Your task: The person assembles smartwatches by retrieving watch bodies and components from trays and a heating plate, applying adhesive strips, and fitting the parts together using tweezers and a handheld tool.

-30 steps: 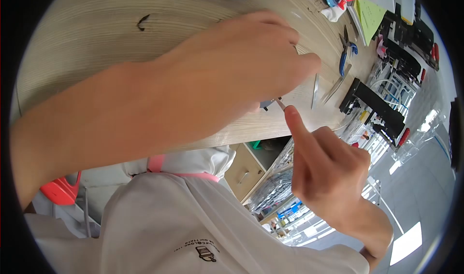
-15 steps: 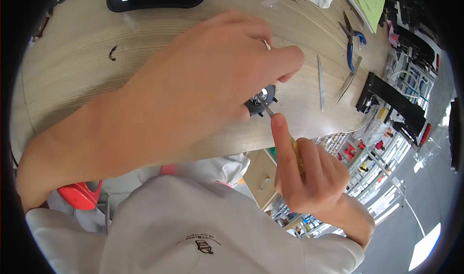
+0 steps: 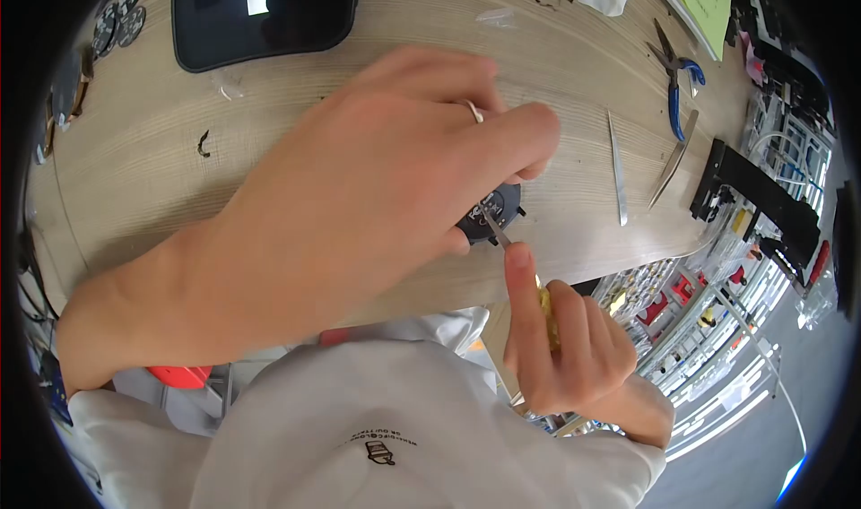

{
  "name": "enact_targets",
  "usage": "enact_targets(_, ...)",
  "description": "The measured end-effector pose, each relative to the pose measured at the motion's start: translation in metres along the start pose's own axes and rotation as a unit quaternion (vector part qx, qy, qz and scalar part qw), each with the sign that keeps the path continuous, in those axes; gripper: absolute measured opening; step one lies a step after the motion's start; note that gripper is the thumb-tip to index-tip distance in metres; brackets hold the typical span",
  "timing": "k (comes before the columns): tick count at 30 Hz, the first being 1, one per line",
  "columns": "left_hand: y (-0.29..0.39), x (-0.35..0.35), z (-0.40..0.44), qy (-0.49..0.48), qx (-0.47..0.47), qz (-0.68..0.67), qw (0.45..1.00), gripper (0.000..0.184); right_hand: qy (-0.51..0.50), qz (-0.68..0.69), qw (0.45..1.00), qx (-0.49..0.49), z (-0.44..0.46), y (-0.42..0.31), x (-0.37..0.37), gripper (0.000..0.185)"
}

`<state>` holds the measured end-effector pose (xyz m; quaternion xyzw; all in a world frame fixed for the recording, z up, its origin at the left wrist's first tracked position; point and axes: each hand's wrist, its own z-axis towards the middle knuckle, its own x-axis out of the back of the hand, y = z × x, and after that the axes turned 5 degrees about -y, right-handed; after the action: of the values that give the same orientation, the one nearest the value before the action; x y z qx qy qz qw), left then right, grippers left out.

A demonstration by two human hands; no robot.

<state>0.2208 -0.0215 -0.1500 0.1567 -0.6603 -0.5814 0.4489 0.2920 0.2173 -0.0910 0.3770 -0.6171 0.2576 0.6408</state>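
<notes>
A small round black part (image 3: pixel 505 206) with short prongs on its rim lies under my left hand (image 3: pixel 421 155), near the table's front edge. The fingers of my left hand are wrapped round it, and they hide much of it. A ring sits on one of those fingers. My right hand (image 3: pixel 569 334) is closed on a thin-bladed tool (image 3: pixel 547 316) with a yellow handle, its index finger stretched along the tool. The metal tip touches the face of the black part.
On the wooden table (image 3: pixel 296 101) are a black tray-like object (image 3: pixel 269 16), a dark scrap (image 3: pixel 204 144), a metal strip (image 3: pixel 617 168), tweezers (image 3: pixel 674 159), blue-handled pliers (image 3: pixel 674 78) and a yellow-green notepad (image 3: pixel 704 2). A black bracket (image 3: pixel 758 191) stands at the right edge.
The view has shifted, bringing in the black tray-like object and more of the table's left side. More of the round part and the tool shows. Both hands keep their hold.
</notes>
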Motion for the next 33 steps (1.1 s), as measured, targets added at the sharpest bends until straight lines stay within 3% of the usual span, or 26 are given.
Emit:
enact_targets(12,0.000,-0.007,-0.004,0.027,0.010,0.009,1.000,0.049,0.044,0.011,0.999,-0.016,-0.007,0.000,-0.017,0.050)
enact_targets(15,0.000,-0.007,-0.002,0.056,0.005,-0.051,0.997,0.050,0.056,0.025,0.998,-0.020,-0.009,0.000,-0.025,0.051)
enact_targets(21,0.001,-0.006,-0.002,0.013,0.015,0.005,1.000,0.051,0.084,0.057,0.994,-0.045,-0.015,-0.004,-0.037,0.048)
enact_targets(24,-0.003,-0.017,-0.003,0.137,-0.038,-0.005,0.990,0.049,0.089,0.073,0.991,-0.060,-0.020,-0.007,-0.040,0.046)
enact_targets(27,0.002,-0.015,-0.010,0.043,-0.033,0.055,0.997,0.043,0.072,0.089,0.990,-0.078,-0.030,-0.020,-0.032,0.043)
enact_targets(33,0.007,-0.027,-0.021,-0.018,-0.071,0.086,0.994,0.035,0.063,0.116,0.982,-0.133,-0.049,-0.052,-0.027,0.042)
